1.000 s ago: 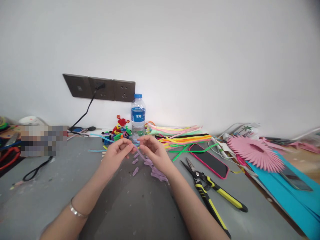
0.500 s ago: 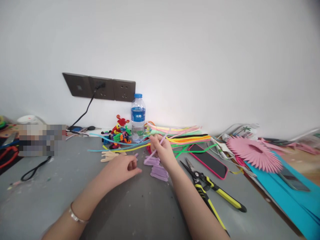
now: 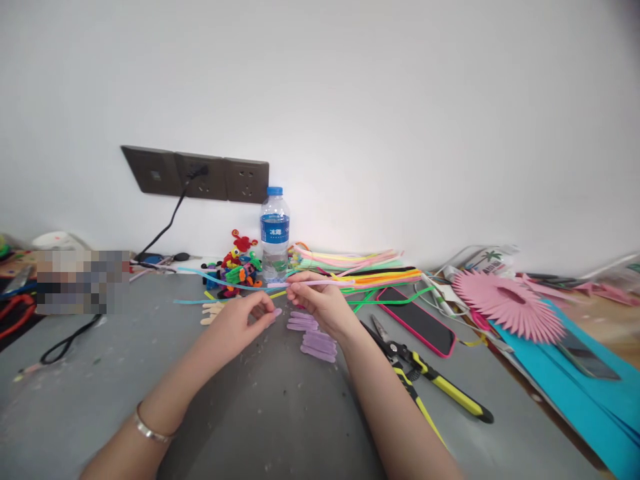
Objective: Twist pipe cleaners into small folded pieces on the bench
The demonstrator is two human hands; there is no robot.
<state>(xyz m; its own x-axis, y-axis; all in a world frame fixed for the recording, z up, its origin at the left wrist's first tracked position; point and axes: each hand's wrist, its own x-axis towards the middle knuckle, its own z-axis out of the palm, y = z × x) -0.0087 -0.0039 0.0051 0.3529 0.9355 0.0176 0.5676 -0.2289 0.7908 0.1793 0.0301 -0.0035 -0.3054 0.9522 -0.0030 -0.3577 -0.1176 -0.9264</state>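
Observation:
My right hand (image 3: 323,303) is closed in a pinch on a light purple pipe cleaner (image 3: 333,283), which lies nearly level across the fingers. My left hand (image 3: 240,323) is to its left, thumb and forefinger curled together; a short purple piece (image 3: 277,312) shows at their tips, and I cannot tell whether it is gripped or lies behind them. Two groups of folded purple pipe cleaner pieces (image 3: 319,347) rest on the table below my right hand. Beige folded pieces (image 3: 213,309) are partly hidden behind my left hand.
A water bottle (image 3: 275,237) stands by the wall beside small colourful pipe cleaner figures (image 3: 240,267). Loose pipe cleaners (image 3: 390,275) lie behind my right hand. Yellow-black cutters (image 3: 395,350), a pink-edged phone (image 3: 420,321), a pink paper fan ring (image 3: 507,307) and blue sheets (image 3: 590,413) are rightward.
The purple pipe cleaner in my right hand has turned from steeply slanted to nearly level. My left hand has risen slightly, its fingertips now by the short purple piece.

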